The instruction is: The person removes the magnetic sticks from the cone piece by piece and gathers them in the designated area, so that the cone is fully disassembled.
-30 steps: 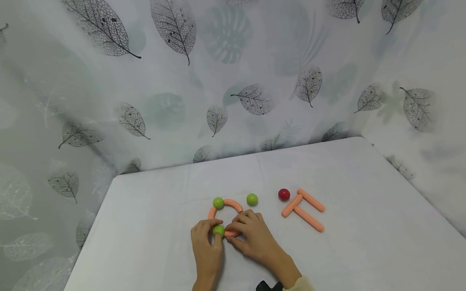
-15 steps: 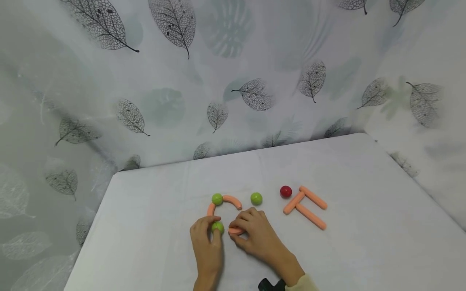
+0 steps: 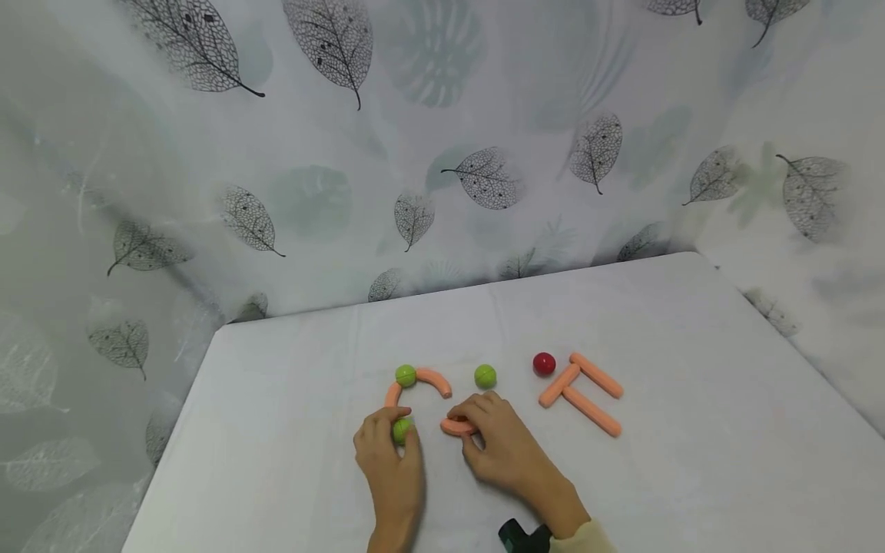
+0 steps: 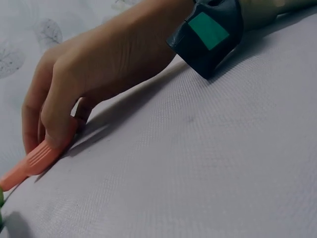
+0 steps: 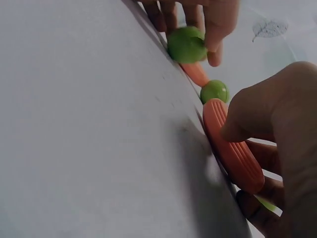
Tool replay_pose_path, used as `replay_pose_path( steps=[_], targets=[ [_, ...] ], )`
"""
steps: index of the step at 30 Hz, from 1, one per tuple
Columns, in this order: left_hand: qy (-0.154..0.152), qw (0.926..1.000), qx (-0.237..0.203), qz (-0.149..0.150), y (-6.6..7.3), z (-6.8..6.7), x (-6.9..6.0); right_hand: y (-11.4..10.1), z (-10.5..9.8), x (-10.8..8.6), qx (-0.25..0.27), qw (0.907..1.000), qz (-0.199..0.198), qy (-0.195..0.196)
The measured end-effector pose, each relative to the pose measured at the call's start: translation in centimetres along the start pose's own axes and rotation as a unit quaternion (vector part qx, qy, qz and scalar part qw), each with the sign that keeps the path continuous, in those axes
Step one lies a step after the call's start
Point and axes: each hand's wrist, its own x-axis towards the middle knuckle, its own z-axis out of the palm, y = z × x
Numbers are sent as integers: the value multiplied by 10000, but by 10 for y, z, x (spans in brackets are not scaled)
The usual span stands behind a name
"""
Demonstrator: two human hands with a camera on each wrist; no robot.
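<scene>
With curled fingers, the left hand (image 3: 389,457) pinches a green ball (image 3: 400,432) and the right hand (image 3: 503,445) pinches a curved orange stick (image 3: 456,427).

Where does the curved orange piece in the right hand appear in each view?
Head: curved orange piece, lower middle.
Left wrist: curved orange piece, lower left, partly covered.
Right wrist: curved orange piece, right of center.
Shared landmark: the right hand gripping it.

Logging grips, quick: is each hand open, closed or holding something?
Left hand: holding a green ball.
Right hand: pinching a curved orange piece.
</scene>
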Motion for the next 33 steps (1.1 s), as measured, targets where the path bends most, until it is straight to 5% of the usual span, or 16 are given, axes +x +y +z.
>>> replay_pose_path(
  steps=[4, 15, 26, 33],
  targets=[
    [244, 9993, 275, 112, -1, 2, 1, 2, -4, 0, -72, 9997, 240, 78],
    [736, 9961, 216, -432, 0, -2, 2, 3, -5, 1, -366, 9971, 594, 294],
    [546, 9968, 69, -586, 3, -1, 6, 3, -7, 4, -234, 9923, 659, 1021],
    [615, 9965, 11, -563, 4, -2, 5, 3, -4, 3, -70, 9951, 448, 874]
  ],
)
